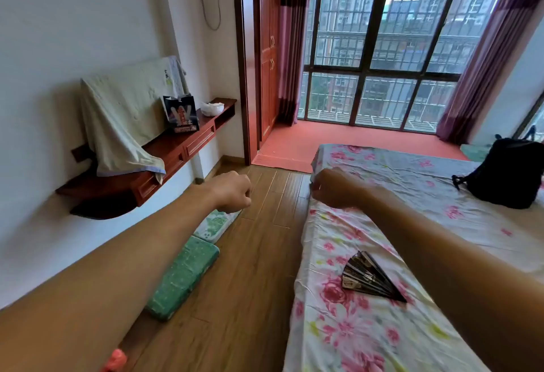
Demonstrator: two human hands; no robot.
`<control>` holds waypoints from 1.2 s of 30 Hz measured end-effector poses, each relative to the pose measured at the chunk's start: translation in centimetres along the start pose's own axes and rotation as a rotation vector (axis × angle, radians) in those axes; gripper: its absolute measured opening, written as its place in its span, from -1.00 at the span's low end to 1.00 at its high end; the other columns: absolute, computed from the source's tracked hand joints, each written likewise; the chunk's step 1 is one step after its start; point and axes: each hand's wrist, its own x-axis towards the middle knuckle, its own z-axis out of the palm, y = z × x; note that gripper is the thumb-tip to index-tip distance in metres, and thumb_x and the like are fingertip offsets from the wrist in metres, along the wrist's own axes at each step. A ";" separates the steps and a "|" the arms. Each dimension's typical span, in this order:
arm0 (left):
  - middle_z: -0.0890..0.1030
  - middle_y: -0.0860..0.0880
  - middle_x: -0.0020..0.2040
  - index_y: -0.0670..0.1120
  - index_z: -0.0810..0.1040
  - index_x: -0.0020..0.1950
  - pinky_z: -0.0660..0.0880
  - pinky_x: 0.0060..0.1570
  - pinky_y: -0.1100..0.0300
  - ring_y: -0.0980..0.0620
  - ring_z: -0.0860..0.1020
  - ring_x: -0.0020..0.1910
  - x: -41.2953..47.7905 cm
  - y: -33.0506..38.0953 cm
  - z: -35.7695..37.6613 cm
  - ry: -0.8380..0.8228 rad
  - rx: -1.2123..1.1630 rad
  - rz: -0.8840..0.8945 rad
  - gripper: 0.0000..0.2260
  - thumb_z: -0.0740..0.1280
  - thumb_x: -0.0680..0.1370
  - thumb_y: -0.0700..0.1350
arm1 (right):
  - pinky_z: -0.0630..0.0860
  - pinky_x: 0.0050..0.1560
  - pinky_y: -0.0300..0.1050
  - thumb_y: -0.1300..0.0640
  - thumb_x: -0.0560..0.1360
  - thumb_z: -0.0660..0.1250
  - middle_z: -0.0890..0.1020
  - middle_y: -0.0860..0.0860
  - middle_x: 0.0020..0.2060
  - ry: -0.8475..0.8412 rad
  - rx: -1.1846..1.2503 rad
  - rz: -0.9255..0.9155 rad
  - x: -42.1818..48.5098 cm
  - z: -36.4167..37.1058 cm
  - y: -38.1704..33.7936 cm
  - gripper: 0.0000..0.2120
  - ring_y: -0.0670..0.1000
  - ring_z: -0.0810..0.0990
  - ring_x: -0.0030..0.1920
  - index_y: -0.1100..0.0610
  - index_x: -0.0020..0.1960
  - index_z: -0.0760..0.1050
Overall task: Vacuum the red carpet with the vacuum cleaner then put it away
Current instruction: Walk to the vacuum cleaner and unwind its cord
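We stand on the wooden floor [253, 254], in the aisle between the wall shelf [176, 148] at nine o'clock and the bed [368, 254] at three o'clock. The red carpet [338, 142] lies ahead at twelve o'clock, under the window [382, 47] and well apart from us. The vacuum cleaner shows nowhere in this view, so we judge the step in hand to be finding and fetching it. Nothing suggests that cleaning has begun.

To do this well, we should look round for the machine before we walk to the carpet. The way back looks narrow. Green cushions [182, 280] lie along the wall at seven o'clock and the bed's edge crowds in from the other side, so we would keep the nozzle over the middle boards. The carpet's front edge seems to sit a step higher than the floor, so we would lift the head over it and not ram it. The curtains [294, 62] hang down to the carpet at both ends, and we would steer clear of their hems.

Both arms stretch forward. Our left hand [232, 192] points toward eleven o'clock, its fingers curled under into a fist that holds nothing. Our right hand [335, 189], toward one o'clock, is curled the same way above the bed's far corner. We see nothing in it, and we cannot tell whether its fingertips brush the sheet.
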 end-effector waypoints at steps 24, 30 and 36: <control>0.66 -0.12 -0.04 -0.17 0.63 0.07 0.62 -0.06 0.09 -0.05 0.65 -0.09 19.5 -13.0 -3.1 -0.083 0.073 0.017 -0.81 0.27 0.63 -0.10 | 0.48 -0.02 -0.15 0.20 0.59 0.23 0.66 0.09 0.07 -0.012 0.068 0.002 23.6 5.6 -0.4 -0.77 0.11 0.61 0.06 0.24 0.10 0.63; 0.65 -0.09 -0.03 -0.14 0.63 0.05 0.61 0.03 0.03 -0.04 0.64 -0.05 26.3 -15.5 -4.1 -0.103 0.086 0.033 -0.81 0.28 0.62 -0.07 | 0.57 -0.04 -0.05 0.18 0.51 0.24 0.66 0.13 0.03 -0.067 0.071 0.087 31.3 6.5 1.8 -0.77 0.15 0.62 -0.01 0.22 0.03 0.64; 0.66 -0.10 -0.08 -0.16 0.63 0.02 0.64 -0.01 0.03 -0.04 0.65 -0.10 34.0 -19.0 -5.4 -0.088 0.013 0.059 -0.78 0.27 0.63 -0.05 | 0.38 -0.15 -0.15 0.24 0.50 0.23 0.59 0.11 -0.17 -0.059 0.060 0.094 39.2 7.2 3.1 -0.82 0.07 0.50 -0.17 0.24 -0.12 0.61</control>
